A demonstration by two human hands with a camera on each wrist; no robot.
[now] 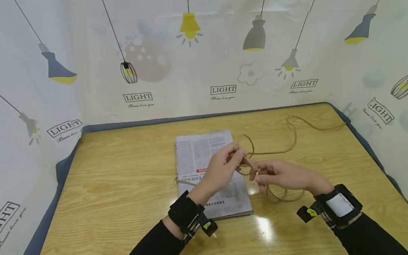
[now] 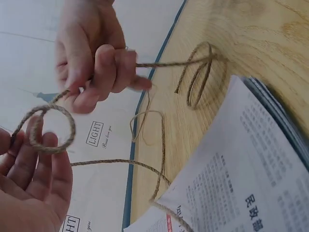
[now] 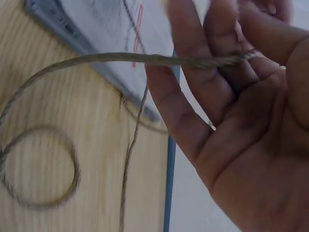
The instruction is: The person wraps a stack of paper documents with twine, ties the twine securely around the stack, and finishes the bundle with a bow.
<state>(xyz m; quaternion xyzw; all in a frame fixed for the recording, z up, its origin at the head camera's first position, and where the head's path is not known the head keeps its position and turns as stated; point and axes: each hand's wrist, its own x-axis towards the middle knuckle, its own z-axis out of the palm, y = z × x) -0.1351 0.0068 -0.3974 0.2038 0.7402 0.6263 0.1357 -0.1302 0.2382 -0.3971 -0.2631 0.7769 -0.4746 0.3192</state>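
Above the right side of a stack of newspapers [image 1: 203,151], my left hand [image 1: 221,167] pinches a brown twine [image 2: 72,128]. A small round loop of it lies across the left fingers in the left wrist view. Close by on the right, my right hand [image 1: 285,175] pinches the same twine between thumb and fingers. From there its tail runs over the right fingers [image 3: 181,96] and curls down to the table. Another length of twine [image 1: 186,181] crosses the newspapers. The exact pinch points are partly hidden by the fingers.
The newspapers lie on a wooden table [image 1: 121,165]. Loose twine [image 1: 273,152] trails to the table's right edge, and a coil of twine [image 1: 283,197] lies below the right hand. A white printed cloth [image 1: 192,65] hangs round the back and sides.
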